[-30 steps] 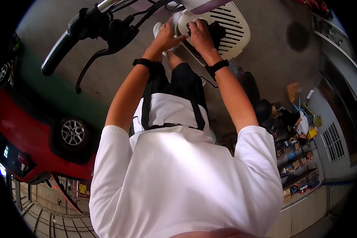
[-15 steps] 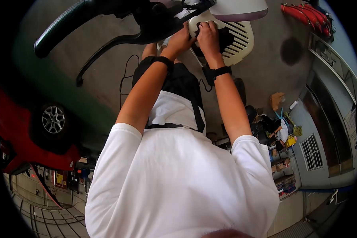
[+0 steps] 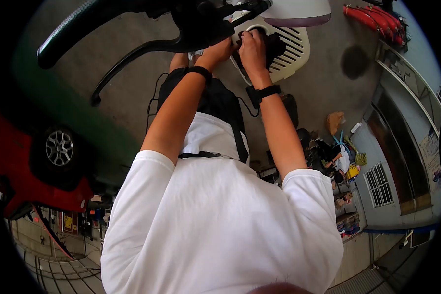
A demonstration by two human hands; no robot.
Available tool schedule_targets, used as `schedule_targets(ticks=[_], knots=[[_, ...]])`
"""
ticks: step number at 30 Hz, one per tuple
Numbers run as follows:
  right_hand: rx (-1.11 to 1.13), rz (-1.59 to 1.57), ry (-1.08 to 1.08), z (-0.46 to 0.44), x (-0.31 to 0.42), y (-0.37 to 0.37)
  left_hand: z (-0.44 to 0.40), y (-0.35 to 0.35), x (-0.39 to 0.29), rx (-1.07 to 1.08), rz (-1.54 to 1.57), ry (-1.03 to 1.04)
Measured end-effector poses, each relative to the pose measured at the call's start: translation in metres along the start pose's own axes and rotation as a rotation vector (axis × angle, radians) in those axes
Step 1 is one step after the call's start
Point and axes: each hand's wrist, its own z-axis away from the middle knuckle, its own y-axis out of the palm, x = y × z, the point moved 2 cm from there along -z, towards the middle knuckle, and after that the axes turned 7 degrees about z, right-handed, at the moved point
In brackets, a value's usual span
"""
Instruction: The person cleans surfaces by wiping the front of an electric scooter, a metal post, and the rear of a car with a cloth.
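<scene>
Cream slotted plastic basket, count one, lies under and beside two hands. Right hand: one, grip narrow, fingers bunched on one black, soft-looking item, probably cloth, which lies against the basket's slotted face. Left hand: one, just beside the right; its fingers are partly hidden, so cannot tell grip state. Black wristbands: two, one per wrist. Black curved brake lever: one, near the left forearm, below one black textured handlebar end. White-and-purple panel: one, above the basket. Red car: one, one silver-spoked wheel showing.
</scene>
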Motion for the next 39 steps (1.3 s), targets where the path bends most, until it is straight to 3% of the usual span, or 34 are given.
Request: schedule_targets(ticks=[1,3,8,13,17,21,22,24,27,28,30,33,39], knots=[[-0.013,0.003,-0.007,0.002,0.002,0.000,-0.004,-0.002,0.000,-0.028,-0.034,0.025],[0.190,-0.040,0.082,0.011,0.001,-0.001,-0.003,-0.001,0.001,-0.040,-0.006,0.026],[0.068,-0.027,0.029,-0.015,0.002,0.003,0.000,-0.005,0.001,-0.009,-0.067,0.064],[0.107,0.090,0.032,-0.007,0.010,-0.008,-0.003,-0.003,0.001,0.071,-0.016,0.003],[0.236,0.039,0.091,0.010,0.006,-0.003,-0.004,-0.012,-0.002,0.016,-0.112,0.098],[0.036,-0.107,0.077,-0.004,0.006,-0.009,-0.008,-0.012,-0.002,0.180,-0.060,0.000],[-0.018,-0.077,0.090,-0.011,0.005,-0.006,-0.006,-0.011,-0.001,0.130,-0.046,0.056],[0.000,-0.046,0.089,-0.017,0.004,-0.002,0.000,-0.014,-0.003,0.095,-0.034,0.103],[0.000,-0.009,0.078,-0.006,0.003,-0.006,-0.006,-0.018,-0.011,0.246,-0.027,-0.054],[0.048,0.000,0.080,0.003,0.006,-0.004,-0.006,-0.014,-0.009,0.132,-0.044,-0.001],[0.126,-0.012,0.112,0.012,0.010,-0.004,-0.006,-0.012,-0.008,0.115,-0.042,-0.008],[0.091,-0.107,0.110,0.006,0.006,-0.005,-0.003,-0.012,-0.008,0.010,-0.061,0.065],[-0.020,-0.049,0.066,-0.003,0.000,-0.003,-0.007,-0.014,0.000,0.168,-0.125,-0.044]])
